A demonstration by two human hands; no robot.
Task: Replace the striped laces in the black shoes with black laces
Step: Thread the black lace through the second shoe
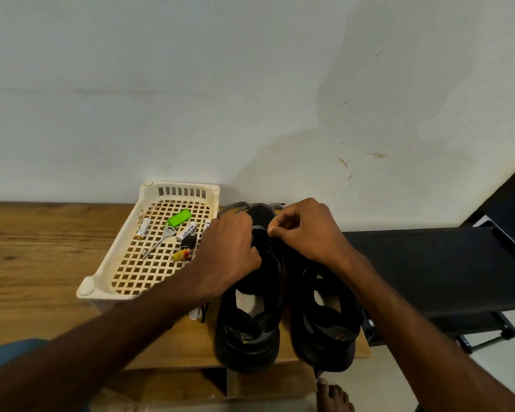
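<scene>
1. On the wooden table [42, 248], a cream basket [107, 263] holding batteries [186, 231] and a key [158, 243] sits just left of two black shoes [324, 331]. A black rack [428, 263] stands to the right.
2. Both hands hide the left shoe's [250, 331] throat. The left hand [229, 254] has its fingers curled onto the upper. The right hand [306, 230] pinches thumb to forefinger there, but what it pinches is hidden. Striped laces [235, 207] loop just beyond the fingertips, at the toe.
</scene>
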